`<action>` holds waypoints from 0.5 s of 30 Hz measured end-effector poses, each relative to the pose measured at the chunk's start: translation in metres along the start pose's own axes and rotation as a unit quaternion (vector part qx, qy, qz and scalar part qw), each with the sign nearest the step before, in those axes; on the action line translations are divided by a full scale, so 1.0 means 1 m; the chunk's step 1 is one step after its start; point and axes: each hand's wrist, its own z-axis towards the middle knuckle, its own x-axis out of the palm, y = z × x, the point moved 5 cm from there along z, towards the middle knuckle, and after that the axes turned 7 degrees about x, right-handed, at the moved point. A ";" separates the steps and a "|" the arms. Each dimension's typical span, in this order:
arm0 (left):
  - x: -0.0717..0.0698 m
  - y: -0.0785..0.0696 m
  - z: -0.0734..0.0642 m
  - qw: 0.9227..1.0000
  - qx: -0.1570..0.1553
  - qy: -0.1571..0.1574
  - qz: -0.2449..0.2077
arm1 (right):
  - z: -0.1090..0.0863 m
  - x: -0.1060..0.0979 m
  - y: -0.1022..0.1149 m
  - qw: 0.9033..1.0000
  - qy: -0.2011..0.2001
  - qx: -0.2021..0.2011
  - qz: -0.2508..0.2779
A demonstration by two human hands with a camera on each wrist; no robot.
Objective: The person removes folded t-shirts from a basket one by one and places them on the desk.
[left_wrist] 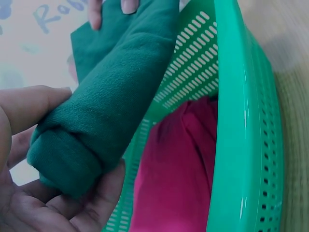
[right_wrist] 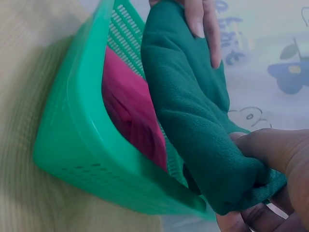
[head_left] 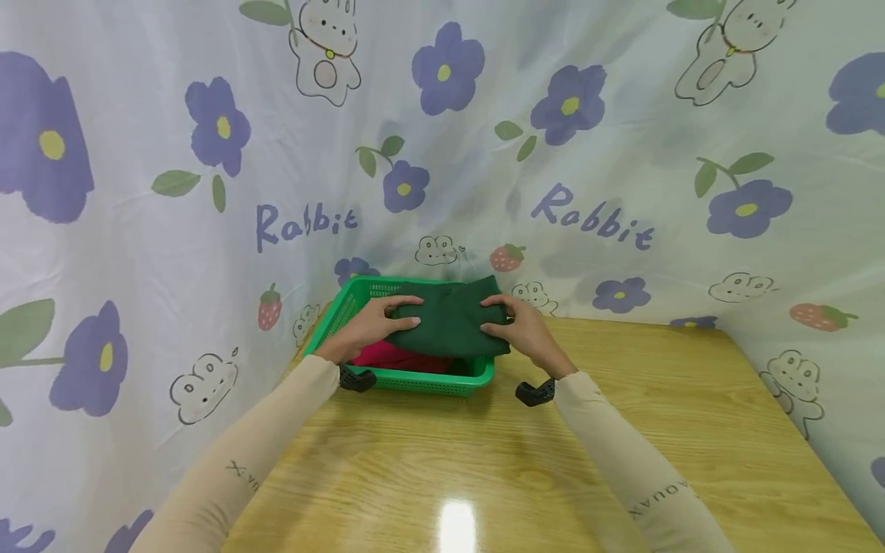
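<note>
Both hands hold a folded dark green cloth [head_left: 449,319] over a green plastic basket [head_left: 408,380]. My left hand [head_left: 376,326] grips the cloth's left end, thumb on the near side and fingers behind. At the other end, my right hand [head_left: 522,330] pinches it between thumb and fingers. In the left wrist view the green cloth [left_wrist: 111,92] shows a thick, rolled-looking fold at its end. Beneath it, inside the basket, lies a crimson cloth [left_wrist: 176,164]. The right wrist view also has this crimson cloth [right_wrist: 128,101] below the green one, which partly covers it.
The basket stands on a wood-grain table [head_left: 622,415], near its back left edge. A light curtain [head_left: 470,192] printed with flowers and rabbits hangs behind the table and along its sides. Black devices [head_left: 358,378] are strapped at both wrists.
</note>
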 end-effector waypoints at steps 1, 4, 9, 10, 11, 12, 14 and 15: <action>0.002 -0.002 0.000 1.000 -0.001 0.002 0.001 | -0.001 -0.002 -0.001 1.000 -0.002 0.000 -0.002; 0.007 -0.006 0.001 1.000 -0.002 0.007 0.001 | -0.004 -0.008 -0.003 1.000 -0.006 0.000 -0.006; 0.015 -0.009 0.006 1.000 0.011 0.012 0.002 | -0.008 -0.016 -0.007 1.000 -0.010 0.003 -0.007; 0.016 -0.010 0.007 1.000 0.013 0.012 0.003 | -0.009 -0.018 -0.008 1.000 -0.011 0.003 -0.006; 0.018 -0.010 0.008 1.000 0.016 0.012 0.003 | -0.010 -0.020 -0.009 1.000 -0.011 0.003 -0.003; 0.019 -0.011 0.009 1.000 0.020 0.013 0.007 | -0.011 -0.022 -0.009 1.000 -0.011 0.001 -0.002; 0.022 -0.013 0.010 1.000 0.024 0.014 0.009 | -0.013 -0.025 -0.010 1.000 -0.012 -0.001 -0.005; 0.023 -0.014 0.011 1.000 0.025 0.014 0.010 | -0.014 -0.027 -0.010 1.000 -0.013 -0.003 -0.006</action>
